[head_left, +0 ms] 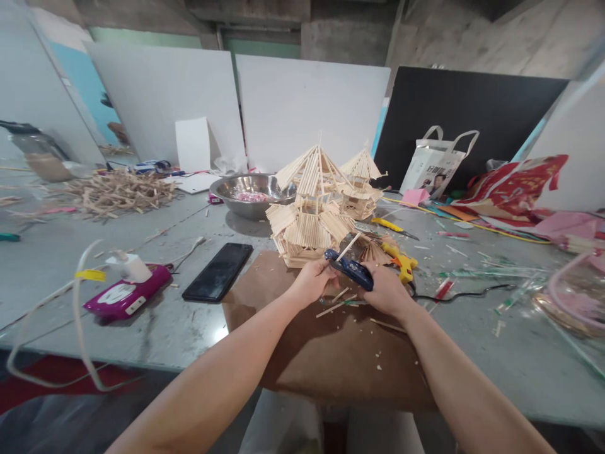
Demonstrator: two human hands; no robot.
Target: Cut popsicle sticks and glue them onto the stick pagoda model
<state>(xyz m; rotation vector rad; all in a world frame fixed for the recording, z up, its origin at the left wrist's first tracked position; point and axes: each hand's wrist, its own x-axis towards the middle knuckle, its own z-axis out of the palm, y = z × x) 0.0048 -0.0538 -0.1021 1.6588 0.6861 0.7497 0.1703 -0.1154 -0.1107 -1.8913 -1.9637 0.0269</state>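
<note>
At lower center of the frame, above the brown board (331, 353), the right hand (388, 291) has its fingers closed round a dark blue clipper (354, 271); the left hand's (312, 282) fingers pinch near its tip, by a thin wooden stick (348, 247); beyond, at center, stands the stick pavilion model (309, 221)

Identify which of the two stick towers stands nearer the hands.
The left stick tower, just beyond the left hand; the other tower stands behind it, rightward.

Bare forearms (236, 353); seemingly grey trousers (283, 425).
</note>
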